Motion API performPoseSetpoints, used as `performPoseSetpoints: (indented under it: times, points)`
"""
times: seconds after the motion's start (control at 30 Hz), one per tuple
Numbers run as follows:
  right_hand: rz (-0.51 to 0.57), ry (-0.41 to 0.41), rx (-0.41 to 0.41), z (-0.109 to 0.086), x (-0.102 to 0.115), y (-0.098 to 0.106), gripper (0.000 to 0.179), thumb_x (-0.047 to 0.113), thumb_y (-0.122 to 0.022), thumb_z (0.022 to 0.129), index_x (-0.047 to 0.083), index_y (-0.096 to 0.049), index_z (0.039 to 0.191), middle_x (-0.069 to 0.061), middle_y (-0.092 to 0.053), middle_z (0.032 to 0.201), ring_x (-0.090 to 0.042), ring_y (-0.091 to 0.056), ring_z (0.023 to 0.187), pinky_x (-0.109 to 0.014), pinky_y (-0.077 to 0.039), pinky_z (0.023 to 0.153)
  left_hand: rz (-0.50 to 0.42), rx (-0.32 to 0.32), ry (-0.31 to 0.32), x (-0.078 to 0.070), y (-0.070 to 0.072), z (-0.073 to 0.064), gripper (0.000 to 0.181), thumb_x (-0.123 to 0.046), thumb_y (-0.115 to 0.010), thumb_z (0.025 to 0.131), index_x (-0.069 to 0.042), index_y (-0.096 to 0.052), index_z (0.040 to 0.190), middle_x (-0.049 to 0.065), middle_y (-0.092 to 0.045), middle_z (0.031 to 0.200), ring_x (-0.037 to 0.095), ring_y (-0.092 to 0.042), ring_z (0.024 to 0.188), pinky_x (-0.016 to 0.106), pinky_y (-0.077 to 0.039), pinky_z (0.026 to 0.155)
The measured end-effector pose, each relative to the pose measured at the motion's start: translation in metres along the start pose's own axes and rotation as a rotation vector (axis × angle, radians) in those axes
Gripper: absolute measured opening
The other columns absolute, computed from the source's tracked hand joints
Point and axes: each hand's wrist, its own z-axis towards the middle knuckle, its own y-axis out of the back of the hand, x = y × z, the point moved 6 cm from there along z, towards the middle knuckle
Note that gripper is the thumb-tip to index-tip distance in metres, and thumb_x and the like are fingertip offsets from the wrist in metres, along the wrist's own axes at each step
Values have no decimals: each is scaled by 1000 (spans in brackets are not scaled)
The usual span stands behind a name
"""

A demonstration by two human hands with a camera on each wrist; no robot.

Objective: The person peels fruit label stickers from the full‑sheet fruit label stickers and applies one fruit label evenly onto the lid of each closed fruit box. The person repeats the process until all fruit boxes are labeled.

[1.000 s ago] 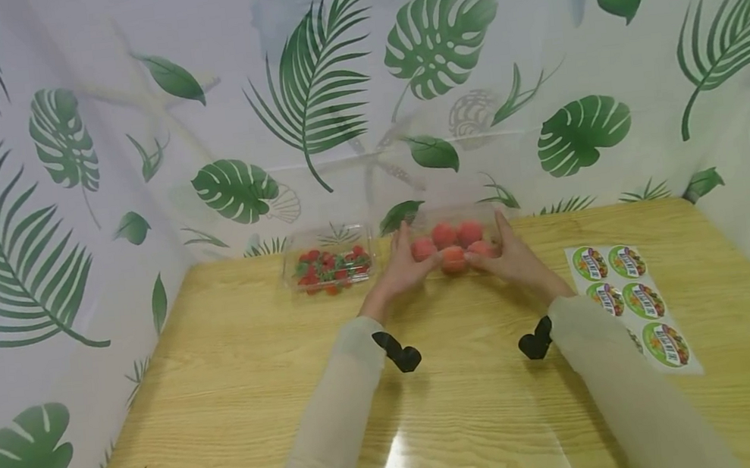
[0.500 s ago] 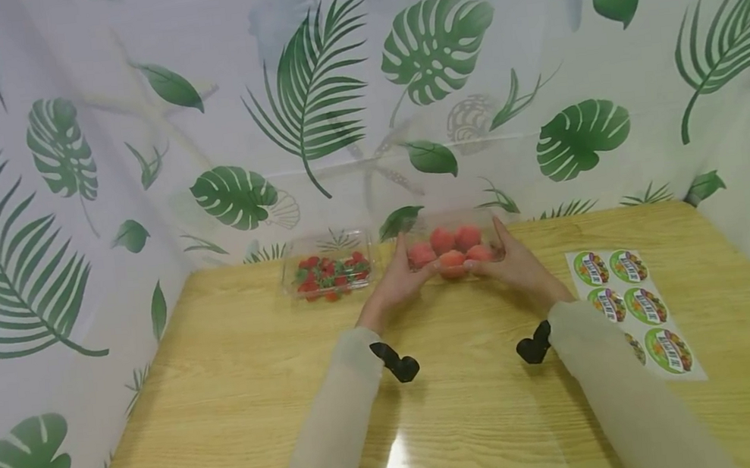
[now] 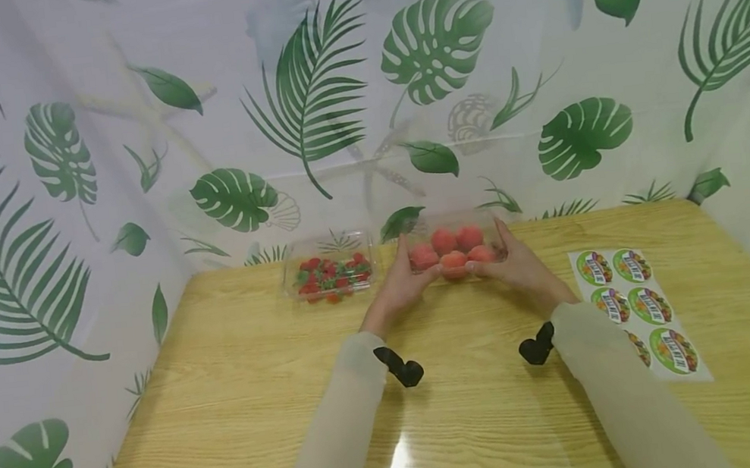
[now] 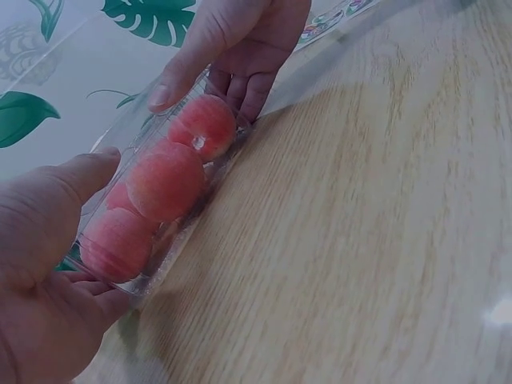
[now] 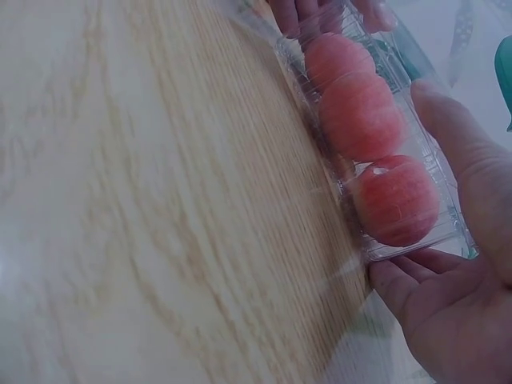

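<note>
A clear plastic fruit box [image 3: 431,280] holding several red peaches [image 3: 444,240] is at the back of the wooden table. My left hand [image 3: 399,281] grips its left end and my right hand [image 3: 521,270] its right end. In the left wrist view, the left thumb [image 4: 90,170] lies along the box's upper side while the other fingers curl round the end. The right wrist view shows the right thumb [image 5: 448,128] likewise on the upper side, with fingers [image 5: 400,280] under the end. Whether the lid is fastened cannot be told.
Left of my left hand stands another clear box [image 3: 371,246] with strawberries [image 3: 327,273]. A sheet of round fruit stickers [image 3: 695,376] lies to the right, partly behind the right sleeve [image 3: 606,347]. A leaf-patterned cloth [image 3: 335,116] hangs behind the table [image 3: 241,400].
The head view has shifted slightly. Both hands keep their grip on the box of peaches, with no clear movement of it on the table.
</note>
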Motion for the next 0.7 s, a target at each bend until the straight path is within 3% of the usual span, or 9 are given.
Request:
performPoseSetpoints:
  times: [0.27,0.4,0.7]
  points:
    - [23,-9,-11,1,-1,0,115,44,-74,89,21,16,158,-23,-7,164,-39,-16,149,-57,-19,117,35,-22,-9,-1,1,-2,103,-39,-67,95,-11,8,159,19,-20,163,28,-38,142,43,-34,114]
    - [18,-12,-11,2,-1,0,116,45,-74,88,23,17,158,-22,-5,164,-39,-16,149,-58,-19,117,35,-18,-16,-1,1,-3,103,-41,-66,95,-12,9,159,17,-14,164,27,-29,147,44,-30,116]
    - [48,-54,2,-10,15,0,113,37,-73,91,16,16,158,-26,-5,163,-42,-13,149,-60,-16,117,35,-29,-24,0,0,-5,103,-40,-67,95,-12,9,159,16,-12,165,28,-28,147,44,-28,117]
